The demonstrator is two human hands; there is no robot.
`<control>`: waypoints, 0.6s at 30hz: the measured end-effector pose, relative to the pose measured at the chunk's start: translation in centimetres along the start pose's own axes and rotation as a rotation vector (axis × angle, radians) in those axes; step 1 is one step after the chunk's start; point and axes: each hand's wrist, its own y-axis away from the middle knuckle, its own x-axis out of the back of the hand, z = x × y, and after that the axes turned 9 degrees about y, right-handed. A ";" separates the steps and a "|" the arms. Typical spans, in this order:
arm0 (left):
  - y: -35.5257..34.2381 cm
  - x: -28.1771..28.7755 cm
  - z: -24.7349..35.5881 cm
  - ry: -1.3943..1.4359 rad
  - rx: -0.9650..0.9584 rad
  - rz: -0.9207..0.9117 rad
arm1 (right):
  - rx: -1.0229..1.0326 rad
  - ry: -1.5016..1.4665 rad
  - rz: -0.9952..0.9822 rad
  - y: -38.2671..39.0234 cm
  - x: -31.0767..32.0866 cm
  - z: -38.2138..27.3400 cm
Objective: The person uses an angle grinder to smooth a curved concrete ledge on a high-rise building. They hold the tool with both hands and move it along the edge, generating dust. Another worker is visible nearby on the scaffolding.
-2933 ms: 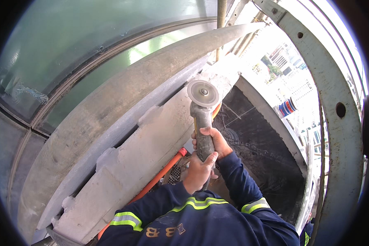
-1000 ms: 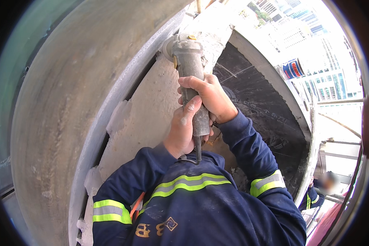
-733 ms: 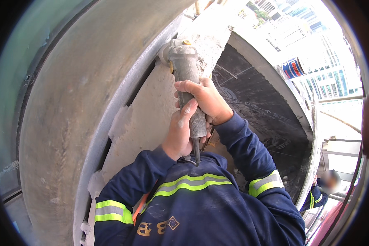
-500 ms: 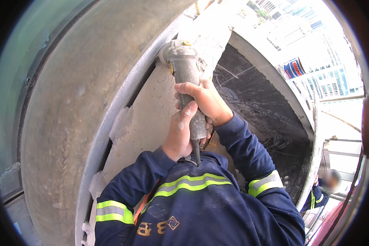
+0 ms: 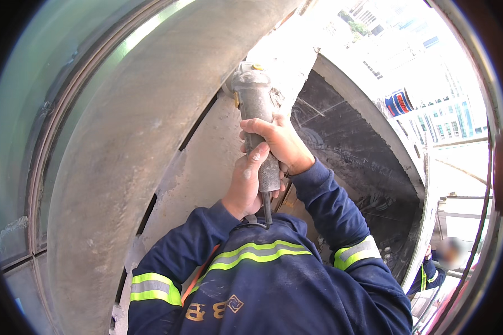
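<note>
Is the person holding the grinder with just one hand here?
No, both hands grip the grey angle grinder: the right hand wraps its body higher up and the left hand clasps the lower end of the handle.

Grinder [image 5: 257, 120]: dull grey metal body, dusty, matt. Curved concrete rib [image 5: 134, 145]: rough, pitted, matt grey w/ chipped edges. Recessed panel [image 5: 207, 167]: coarse, powdery. Glass [image 5: 33, 100]: smooth, glossy, greenish. Sleeves [image 5: 330, 206]: navy cloth, dust-flecked, w/ shiny reflective strips [image 5: 355, 252]. Dark mesh sheet [image 5: 352, 162]: matt, scuffed.
</note>
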 end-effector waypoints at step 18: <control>-2.5 -0.5 1.0 0.028 0.020 0.041 | 0.034 -0.039 -0.068 -1.8 0.9 -1.6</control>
